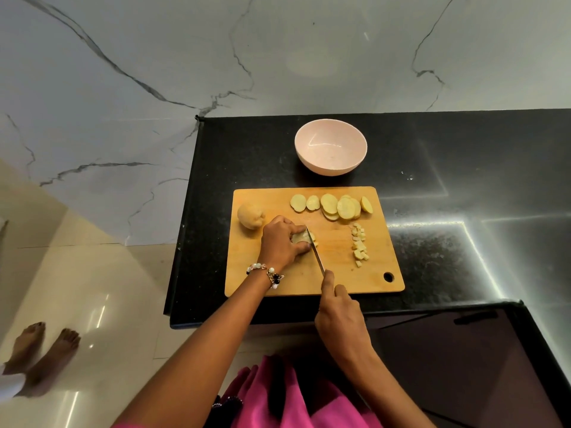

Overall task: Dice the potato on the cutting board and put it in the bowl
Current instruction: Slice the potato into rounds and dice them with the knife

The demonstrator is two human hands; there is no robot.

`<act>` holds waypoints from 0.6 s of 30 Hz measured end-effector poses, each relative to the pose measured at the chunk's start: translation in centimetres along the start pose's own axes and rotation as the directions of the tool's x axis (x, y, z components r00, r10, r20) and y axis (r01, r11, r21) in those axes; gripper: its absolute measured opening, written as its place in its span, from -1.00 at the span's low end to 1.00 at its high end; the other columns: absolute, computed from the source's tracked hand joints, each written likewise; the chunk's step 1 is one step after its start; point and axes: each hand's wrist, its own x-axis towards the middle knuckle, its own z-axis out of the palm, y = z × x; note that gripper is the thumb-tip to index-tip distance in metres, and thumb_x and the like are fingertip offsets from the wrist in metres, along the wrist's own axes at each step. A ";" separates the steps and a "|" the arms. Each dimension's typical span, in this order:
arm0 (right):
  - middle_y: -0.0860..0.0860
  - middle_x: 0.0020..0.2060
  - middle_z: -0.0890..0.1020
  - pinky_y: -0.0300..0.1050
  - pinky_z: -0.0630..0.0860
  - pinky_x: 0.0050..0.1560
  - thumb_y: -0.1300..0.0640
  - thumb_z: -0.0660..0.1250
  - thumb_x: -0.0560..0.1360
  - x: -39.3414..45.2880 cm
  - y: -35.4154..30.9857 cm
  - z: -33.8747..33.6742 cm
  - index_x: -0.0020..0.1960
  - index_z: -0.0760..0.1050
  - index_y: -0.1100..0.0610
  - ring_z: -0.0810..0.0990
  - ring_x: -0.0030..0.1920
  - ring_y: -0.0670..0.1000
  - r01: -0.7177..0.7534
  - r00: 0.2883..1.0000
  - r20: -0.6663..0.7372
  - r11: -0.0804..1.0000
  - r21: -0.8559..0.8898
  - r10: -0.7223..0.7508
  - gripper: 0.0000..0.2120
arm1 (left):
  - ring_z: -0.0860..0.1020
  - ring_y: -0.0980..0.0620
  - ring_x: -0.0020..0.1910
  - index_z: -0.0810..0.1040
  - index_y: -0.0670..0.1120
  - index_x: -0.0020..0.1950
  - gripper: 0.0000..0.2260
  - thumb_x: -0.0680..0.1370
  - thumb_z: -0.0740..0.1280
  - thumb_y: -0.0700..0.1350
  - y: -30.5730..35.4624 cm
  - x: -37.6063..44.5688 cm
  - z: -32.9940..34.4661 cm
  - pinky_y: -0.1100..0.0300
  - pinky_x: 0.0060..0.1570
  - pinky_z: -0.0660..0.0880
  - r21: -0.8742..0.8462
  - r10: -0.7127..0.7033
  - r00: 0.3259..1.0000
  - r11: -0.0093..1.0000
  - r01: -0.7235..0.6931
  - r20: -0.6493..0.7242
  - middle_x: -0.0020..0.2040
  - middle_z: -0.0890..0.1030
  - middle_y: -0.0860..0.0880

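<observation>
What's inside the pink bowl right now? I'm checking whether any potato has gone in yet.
The pink bowl shows only its bare inner wall and bottom, with no potato visible. The diced pieces lie on the cutting board. Nothing covers the bowl's inside.

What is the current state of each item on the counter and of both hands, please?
bowl: upright, empty
cutting board: flat on the counter
potato chunk: uncut
slices: overlapping row, not diced
diced pieces: piled on the board
knife: blade down on the potato piece
left hand: holds the potato piece
right hand: grips the knife
</observation>
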 end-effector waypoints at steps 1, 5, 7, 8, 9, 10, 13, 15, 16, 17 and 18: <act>0.19 0.07 0.50 0.01 0.40 -0.21 0.30 0.10 0.52 -0.1 0.2 -0.3 0.51 0.00 0.26 0.56 -0.08 0.21 -0.014 1.000 0.018 0.999 0.029 0.014 -0.40 | 0.52 -0.03 -0.07 0.60 -0.12 0.17 -0.54 0.29 0.56 -0.11 0.1 -0.1 -0.1 0.12 0.03 0.51 0.003 -0.002 1.000 1.000 0.002 0.007 0.02 0.52 -0.07; 0.17 0.06 0.51 -0.07 0.34 -0.16 0.24 0.06 0.56 0.5 0.3 -1.1 0.52 0.02 0.21 0.51 -0.03 0.16 -0.045 0.999 -0.001 0.989 0.139 0.046 -0.45 | 0.47 0.08 -0.11 0.55 -0.12 0.24 -0.47 0.30 0.56 -0.14 -0.1 -0.3 -0.7 0.21 0.03 0.50 0.005 0.002 0.999 1.000 -0.003 0.049 0.03 0.49 -0.04; 0.19 0.03 0.52 -0.08 0.32 -0.17 0.26 0.07 0.55 1.4 0.1 -1.1 0.52 0.03 0.22 0.50 -0.05 0.16 -0.043 0.999 0.000 0.985 0.165 0.044 -0.44 | 0.47 0.11 -0.11 0.52 -0.14 0.26 -0.46 0.31 0.55 -0.17 -0.1 -0.5 -1.0 0.33 -0.02 0.48 0.009 0.008 0.999 1.000 -0.009 0.052 0.03 0.48 -0.03; 0.19 0.03 0.51 -0.08 0.32 -0.17 0.27 0.07 0.55 1.9 -0.1 -1.0 0.52 0.02 0.22 0.49 -0.05 0.16 -0.044 0.999 0.007 0.986 0.161 0.043 -0.44 | 0.49 0.10 -0.10 0.52 -0.15 0.26 -0.47 0.31 0.54 -0.19 -0.1 -0.5 -1.0 0.35 -0.03 0.48 0.022 0.008 0.999 1.000 -0.009 0.045 0.03 0.49 -0.04; 0.19 0.04 0.51 -0.06 0.33 -0.15 0.27 0.06 0.55 2.3 -0.3 -0.9 0.52 0.01 0.21 0.49 -0.04 0.17 -0.050 0.999 0.013 0.987 0.152 0.048 -0.44 | 0.51 0.08 -0.08 0.53 -0.16 0.24 -0.49 0.32 0.54 -0.19 -0.1 -0.5 -1.0 0.31 -0.01 0.49 0.038 0.006 0.999 0.999 -0.007 0.034 0.03 0.49 -0.05; 0.20 0.05 0.51 -0.04 0.35 -0.13 0.27 0.05 0.55 2.6 -0.5 -0.9 0.52 0.00 0.21 0.50 -0.03 0.18 -0.054 0.998 0.024 0.989 0.140 0.051 -0.44 | 0.52 0.04 -0.05 0.55 -0.15 0.23 -0.52 0.32 0.53 -0.18 -0.1 -0.5 -1.0 0.24 0.03 0.51 0.059 0.000 1.000 0.998 -0.002 0.024 0.04 0.51 -0.06; 0.21 0.06 0.50 -0.04 0.33 -0.14 0.28 0.04 0.55 2.9 -1.1 -0.8 0.52 -0.03 0.23 0.51 -0.03 0.21 -0.019 0.999 0.030 0.998 0.056 0.017 -0.44 | 0.54 0.00 -0.03 0.59 -0.13 0.17 -0.58 0.33 0.53 -0.15 0.0 -0.4 -0.8 0.11 0.05 0.52 0.088 -0.015 1.000 0.996 0.014 0.010 0.04 0.54 -0.08; 0.21 0.07 0.50 -0.07 0.27 -0.18 0.30 0.02 0.55 3.1 -1.5 -0.7 0.52 -0.05 0.26 0.51 -0.03 0.21 -0.007 1.000 0.017 1.000 0.014 0.007 -0.44 | 0.55 0.00 -0.06 0.61 -0.13 0.15 -0.59 0.32 0.53 -0.15 -0.1 -0.3 -0.8 0.11 0.04 0.52 0.079 -0.017 1.000 0.997 0.016 0.006 0.03 0.55 -0.08; 0.22 0.07 0.49 -0.08 0.25 -0.19 0.32 0.01 0.54 3.4 -1.7 -0.7 0.52 -0.05 0.27 0.51 -0.03 0.22 -0.005 1.000 0.008 1.000 -0.009 0.005 -0.43 | 0.55 0.00 -0.07 0.61 -0.13 0.15 -0.60 0.32 0.53 -0.15 -0.1 -0.3 -0.8 0.11 0.04 0.52 0.075 -0.018 1.000 0.997 0.017 0.004 0.02 0.56 -0.09; 0.23 0.07 0.50 -0.07 0.23 -0.19 0.33 0.01 0.53 3.6 -1.9 -0.5 0.51 -0.04 0.29 0.52 -0.04 0.23 -0.009 1.000 0.006 1.000 -0.023 0.009 -0.43 | 0.55 0.00 -0.08 0.61 -0.13 0.14 -0.61 0.32 0.52 -0.16 0.0 -0.3 -0.8 0.11 0.03 0.52 0.073 -0.017 1.000 0.997 0.017 -0.002 0.01 0.56 -0.09; 0.25 0.04 0.51 -0.06 0.23 -0.22 0.35 0.03 0.52 3.7 -2.2 -0.3 0.50 -0.02 0.33 0.53 -0.08 0.25 -0.007 1.000 -0.007 1.000 -0.018 0.006 -0.43 | 0.54 0.00 -0.09 0.62 -0.13 0.13 -0.61 0.32 0.52 -0.15 0.0 -0.3 -0.7 0.11 0.02 0.51 0.072 -0.018 1.000 0.997 0.019 -0.011 0.00 0.57 -0.10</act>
